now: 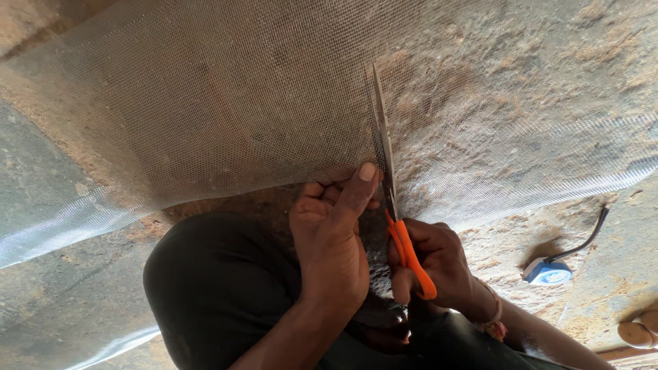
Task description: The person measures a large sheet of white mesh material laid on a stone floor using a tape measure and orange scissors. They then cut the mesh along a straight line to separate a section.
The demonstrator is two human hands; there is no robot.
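A wide sheet of fine grey mesh netting (226, 109) lies spread over a dusty concrete floor. My left hand (332, 233) pinches the near edge of the mesh, thumb on top, just left of the cut line. My right hand (432, 264) grips orange-handled scissors (404, 250). Their long steel blades (382, 130) point away from me and lie through the mesh, slightly parted.
My dark-trousered knee (219, 288) sits below the mesh edge. A blue and white tape measure (547, 273) with a black strap lies on the floor at the right. Round wooden pieces (637, 332) sit at the lower right corner. Sawdust covers much of the floor.
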